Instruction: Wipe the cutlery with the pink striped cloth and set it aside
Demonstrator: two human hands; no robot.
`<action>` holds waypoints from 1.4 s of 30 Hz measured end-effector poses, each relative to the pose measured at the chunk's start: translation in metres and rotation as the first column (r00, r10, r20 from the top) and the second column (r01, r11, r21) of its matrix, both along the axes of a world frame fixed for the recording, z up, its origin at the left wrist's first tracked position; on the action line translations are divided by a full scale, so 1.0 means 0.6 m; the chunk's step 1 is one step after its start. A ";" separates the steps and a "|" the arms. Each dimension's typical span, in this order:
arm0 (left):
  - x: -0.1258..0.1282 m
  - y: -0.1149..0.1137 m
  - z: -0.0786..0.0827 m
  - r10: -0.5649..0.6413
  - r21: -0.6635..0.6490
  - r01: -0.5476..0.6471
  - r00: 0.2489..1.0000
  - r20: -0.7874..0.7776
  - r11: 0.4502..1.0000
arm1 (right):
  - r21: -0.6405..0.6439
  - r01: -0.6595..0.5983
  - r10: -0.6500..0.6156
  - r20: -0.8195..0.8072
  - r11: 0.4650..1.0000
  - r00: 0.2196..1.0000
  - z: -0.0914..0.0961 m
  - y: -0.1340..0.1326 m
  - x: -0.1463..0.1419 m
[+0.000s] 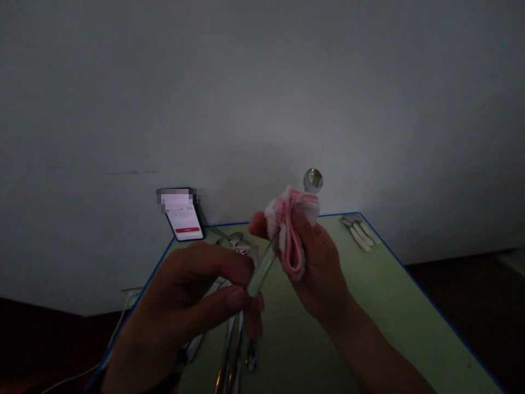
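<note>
A spoon (313, 180) is held up over the table, its round metal bowl pointing away from me. My left hand (197, 295) pinches the pale end of its handle between thumb and fingers. Wrapped about the spoon's middle is a folded pink and white fluffy cloth (292, 235), gripped by my right hand (320, 257). The cloth hides the neck of the spoon. Beneath my left hand lie several pieces of metal cutlery (232, 350), partly covered by the hand.
A phone (186, 219) with a lit screen leans at the table's back left corner. Several pale-handled forks (361, 232) lie at the back right. The green table (394, 306) has a blue edge and meets a grey wall (262, 98). A white cable (117, 323) hangs at the left.
</note>
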State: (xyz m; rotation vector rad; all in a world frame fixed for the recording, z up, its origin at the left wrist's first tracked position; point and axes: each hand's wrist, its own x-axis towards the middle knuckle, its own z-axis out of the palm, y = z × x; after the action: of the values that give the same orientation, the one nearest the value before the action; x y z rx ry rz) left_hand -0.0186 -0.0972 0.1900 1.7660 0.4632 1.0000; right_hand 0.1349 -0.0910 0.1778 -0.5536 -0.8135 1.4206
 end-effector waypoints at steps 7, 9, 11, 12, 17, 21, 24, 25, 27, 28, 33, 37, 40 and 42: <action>0.001 -0.001 0.002 0.022 -0.015 -0.022 1.000 0.000 1.000 | -0.010 0.000 0.000 0.017 1.000 1.000 0.000 -0.001 0.001; 0.001 -0.002 0.002 0.013 -0.002 -0.013 1.000 -0.008 1.000 | -0.014 -0.002 0.002 0.029 1.000 1.000 -0.001 -0.001 0.001; 0.000 -0.004 -0.002 0.009 -0.014 -0.009 1.000 0.010 1.000 | -0.023 -0.003 0.004 0.035 1.000 0.999 -0.002 -0.001 0.000; 0.000 -0.005 -0.004 0.011 -0.028 -0.010 1.000 0.025 1.000 | -0.028 -0.006 0.007 0.033 1.000 0.999 -0.002 -0.001 0.000; -0.003 -0.008 -0.011 -0.003 -0.056 0.007 0.998 0.058 0.998 | -0.035 -0.023 0.024 0.023 0.999 0.999 0.003 -0.004 -0.003; -0.003 -0.008 -0.011 -0.011 -0.061 0.015 0.998 0.059 0.998 | -0.045 -0.005 0.007 0.055 0.999 0.998 0.005 -0.005 -0.003; -0.001 -0.007 -0.012 -0.010 -0.064 0.017 0.995 0.099 0.998 | -0.032 -0.013 0.015 0.057 0.999 0.998 0.003 -0.004 -0.003; -0.001 -0.008 -0.012 -0.009 -0.066 0.016 0.994 0.107 0.998 | -0.028 -0.016 0.017 0.057 0.999 0.998 0.002 -0.005 -0.003; -0.001 -0.008 -0.011 -0.007 -0.074 0.015 0.995 0.099 0.997 | -0.025 -0.018 0.020 0.064 1.000 0.998 0.001 -0.005 -0.003; -0.001 -0.008 -0.011 -0.010 -0.074 0.016 0.996 0.090 0.997 | -0.023 -0.019 0.020 0.069 1.000 0.997 0.001 -0.005 -0.003; -0.001 -0.008 -0.012 -0.015 -0.072 0.022 0.996 0.092 0.997 | -0.014 -0.037 0.038 0.064 0.999 0.997 0.000 -0.005 -0.003; -0.001 -0.007 -0.015 -0.013 -0.075 0.021 0.995 0.097 0.997 | -0.021 -0.022 0.023 0.068 1.000 0.997 0.001 -0.005 -0.004; -0.001 -0.008 -0.015 -0.023 -0.070 0.030 0.995 0.099 0.997 | -0.029 -0.021 0.023 0.054 0.999 0.998 0.002 -0.005 -0.005; 0.000 -0.007 -0.013 -0.015 -0.070 0.022 0.995 0.099 0.997 | -0.029 -0.029 0.030 0.044 0.999 0.999 0.002 -0.005 -0.005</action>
State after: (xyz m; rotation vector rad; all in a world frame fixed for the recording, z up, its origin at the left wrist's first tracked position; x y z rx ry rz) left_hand -0.0188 -0.1015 0.1821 1.6468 0.4143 1.0404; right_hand 0.1318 -0.0938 0.1791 -0.5988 -0.8411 1.4533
